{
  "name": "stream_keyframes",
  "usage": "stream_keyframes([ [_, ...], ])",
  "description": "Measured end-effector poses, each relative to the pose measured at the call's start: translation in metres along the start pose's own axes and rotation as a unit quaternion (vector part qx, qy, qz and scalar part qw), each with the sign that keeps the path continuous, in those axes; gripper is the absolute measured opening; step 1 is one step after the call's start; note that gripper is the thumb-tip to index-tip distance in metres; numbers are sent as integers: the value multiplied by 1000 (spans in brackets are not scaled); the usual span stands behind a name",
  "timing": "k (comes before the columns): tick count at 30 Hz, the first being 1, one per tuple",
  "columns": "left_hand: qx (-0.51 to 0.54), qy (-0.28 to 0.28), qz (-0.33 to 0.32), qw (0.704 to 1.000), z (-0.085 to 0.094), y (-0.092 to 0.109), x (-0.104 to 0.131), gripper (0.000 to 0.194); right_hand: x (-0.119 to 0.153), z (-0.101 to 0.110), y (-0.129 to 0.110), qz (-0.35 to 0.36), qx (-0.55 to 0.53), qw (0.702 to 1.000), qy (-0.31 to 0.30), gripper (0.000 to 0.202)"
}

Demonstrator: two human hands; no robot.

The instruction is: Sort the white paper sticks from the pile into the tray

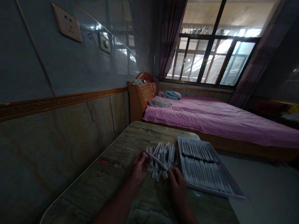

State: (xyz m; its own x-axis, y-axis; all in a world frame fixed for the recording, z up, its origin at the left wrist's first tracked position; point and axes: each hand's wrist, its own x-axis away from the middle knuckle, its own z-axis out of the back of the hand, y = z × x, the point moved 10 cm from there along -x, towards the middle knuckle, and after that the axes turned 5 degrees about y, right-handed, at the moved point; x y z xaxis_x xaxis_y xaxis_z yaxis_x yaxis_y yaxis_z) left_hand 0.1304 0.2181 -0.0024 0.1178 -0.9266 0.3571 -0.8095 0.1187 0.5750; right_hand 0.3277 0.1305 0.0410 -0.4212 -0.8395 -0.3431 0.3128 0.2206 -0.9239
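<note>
Dim room; tiled wall left; pink-checked bed beneath a barred window; curtains drawn aside.

A bed with a pink checked cover fills the room at two o'clock, its orange wooden headboard at twelve. Folded blue and pale cloths lie near the headboard. A dark-framed barred window sits at one o'clock, with a purple curtain beside it. A beige wall socket hangs on the glossy tiled wall at ten o'clock.
</note>
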Motion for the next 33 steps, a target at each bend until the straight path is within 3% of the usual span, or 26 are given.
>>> stream_keyframes([
  [12,23,4,11,1000,2,0,-3,14,3,-6,-11,44,68,996,-26,34],
  [17,4,-21,-2,1000,0,-2,-1,10,3,-7,-11,55,88,994,-25,36],
  [26,-45,-48,-23,998,-4,-3,3,32,13,-24,-15,137,200,968,-67,43],
  [29,-68,-65,-27,995,-10,-2,9,38,12,-23,-8,117,243,960,-70,45],
  [33,-94,-85,-46,991,-19,3,16,42,13,-21,-1,74,214,972,-70,44],
])
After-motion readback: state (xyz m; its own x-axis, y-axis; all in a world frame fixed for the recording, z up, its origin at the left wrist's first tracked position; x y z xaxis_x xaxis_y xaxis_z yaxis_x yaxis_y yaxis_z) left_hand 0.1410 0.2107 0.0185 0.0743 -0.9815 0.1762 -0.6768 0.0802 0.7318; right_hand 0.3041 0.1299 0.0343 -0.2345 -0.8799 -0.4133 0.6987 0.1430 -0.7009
